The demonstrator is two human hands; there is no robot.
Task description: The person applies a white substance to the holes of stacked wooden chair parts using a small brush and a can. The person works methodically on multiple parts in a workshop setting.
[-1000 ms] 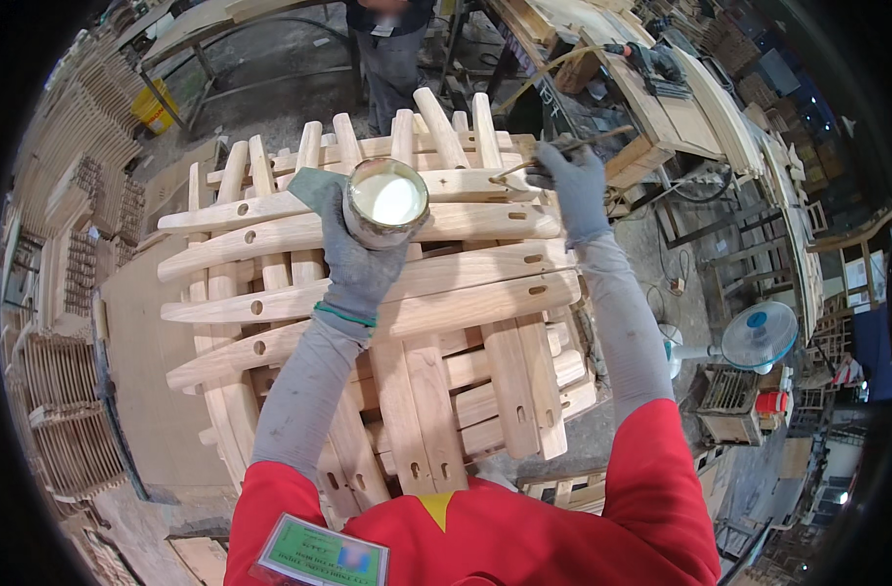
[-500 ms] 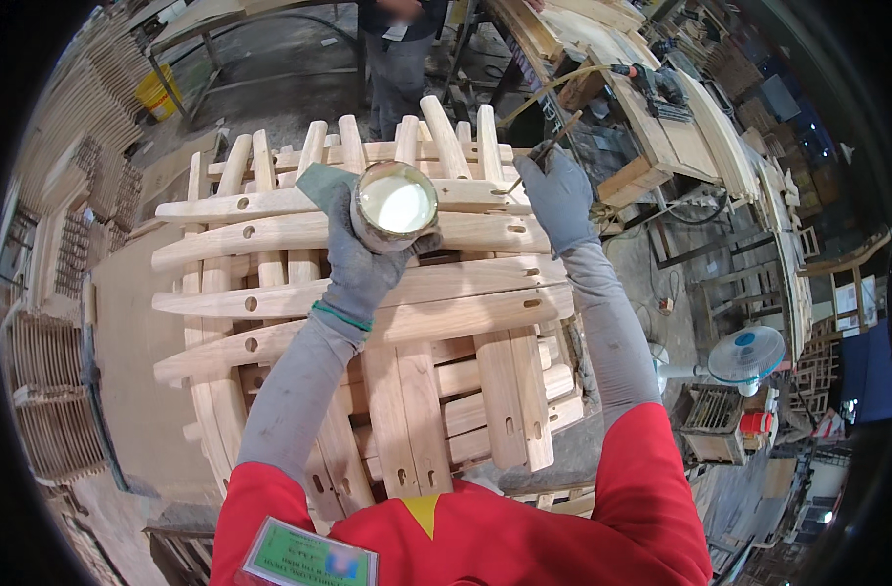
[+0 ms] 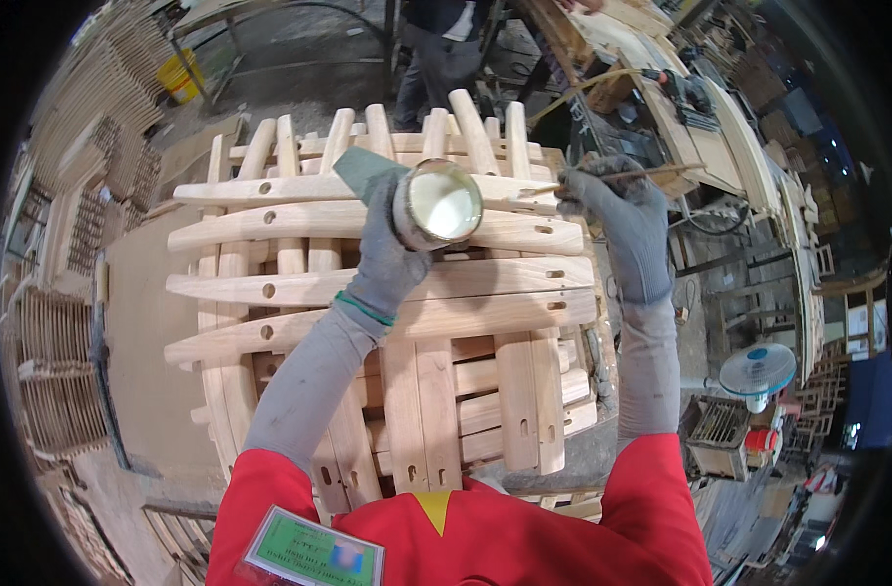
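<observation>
My left hand [image 3: 385,244], in a grey glove, grips a round open container [image 3: 442,203] with white liquid inside and a stained rim. A flat grey-green piece [image 3: 364,172], perhaps sandpaper, sticks out beside the container from the same hand. Closed around a thin wooden stick [image 3: 676,171], my gloved right hand [image 3: 622,220] hovers by the right ends of the upper pieces. The stick's thin tip points left, near a slot in one piece. Below both hands lie crossed layers of pale curved wooden pieces [image 3: 505,314] with oval slots and round holes near their ends.
Beyond the stack stands another person [image 3: 441,63]. A workbench [image 3: 695,146] at the right bears a power tool [image 3: 682,98]. A fan [image 3: 757,371] stands at the lower right, a yellow bucket [image 3: 179,76] at the far left. Stacked wooden parts [image 3: 55,366] line the left side.
My right hand has turned, and the stick has swung from steep to nearly level. The view has shifted, so the stack appears farther right. My left hand still holds the container.
</observation>
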